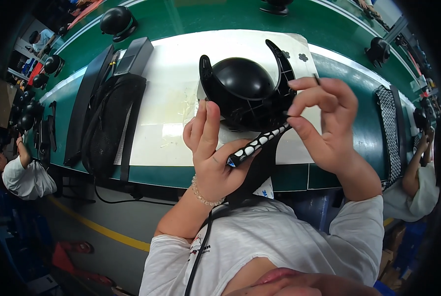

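Black spotted strip (258, 143) slants before black ball (246, 76); our left hand (214, 170) grips near end, right hand (336, 135) curls at far end, pinch unclear. We should hold strip steady, fingertips light.

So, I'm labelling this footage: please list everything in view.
Table: one, green, centre
Mat: one, white, on table
Domed unit: one, black, on mat
Spotted strip: one, black and white, centre
Box: one, grey, mat's left
Mesh bag: one, black, mat's left
Checked band: one, black and white, right
Other domes: several, black, around
Co-workers: several, pale tops, edges
Floor: one, grey, below
Left hand: one, bare, strip's lower end
Right hand: one, bare, strip's upper end
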The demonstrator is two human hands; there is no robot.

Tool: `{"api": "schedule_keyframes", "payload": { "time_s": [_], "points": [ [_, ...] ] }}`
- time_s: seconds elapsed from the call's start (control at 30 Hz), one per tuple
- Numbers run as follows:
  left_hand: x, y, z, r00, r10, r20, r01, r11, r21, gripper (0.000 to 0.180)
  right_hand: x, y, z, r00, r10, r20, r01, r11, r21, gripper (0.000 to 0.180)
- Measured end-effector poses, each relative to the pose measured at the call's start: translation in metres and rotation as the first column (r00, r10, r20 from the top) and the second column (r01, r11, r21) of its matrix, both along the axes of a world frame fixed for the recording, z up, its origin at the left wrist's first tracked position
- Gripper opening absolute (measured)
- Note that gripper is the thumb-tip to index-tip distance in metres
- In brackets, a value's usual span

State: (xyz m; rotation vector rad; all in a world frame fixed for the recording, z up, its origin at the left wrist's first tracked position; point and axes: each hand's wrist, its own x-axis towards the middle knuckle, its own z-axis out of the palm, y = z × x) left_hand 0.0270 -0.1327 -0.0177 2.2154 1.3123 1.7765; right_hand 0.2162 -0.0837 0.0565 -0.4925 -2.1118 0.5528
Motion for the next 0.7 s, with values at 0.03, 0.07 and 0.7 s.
{"api": "schedule_keyframes", "payload": {
  "time_s": [0.03,0.07,0.7],
  "points": [
    [0.000,0.000,0.000,1.000,-0.004,-0.001,0.004,1.000,-0.001,0.019,-0.001,-0.001,-0.003,1.000,-0.004,-0.001,0.004,1.000,-0.001,0.063],
    [0.000,0.000,0.000,1.000,0.004,-0.004,-0.004,1.000,0.001,0.019,-0.003,0.000,-0.005,1.000,0.019,-0.004,-0.020,0.997,-0.071,0.061],
    [-0.001,-0.001,0.000,0.999,0.033,-0.022,-0.033,0.999,-0.018,0.016,0.010,-0.016,0.008,0.890,-0.224,0.396,0.135,0.961,0.240,0.045]
  ]
}}
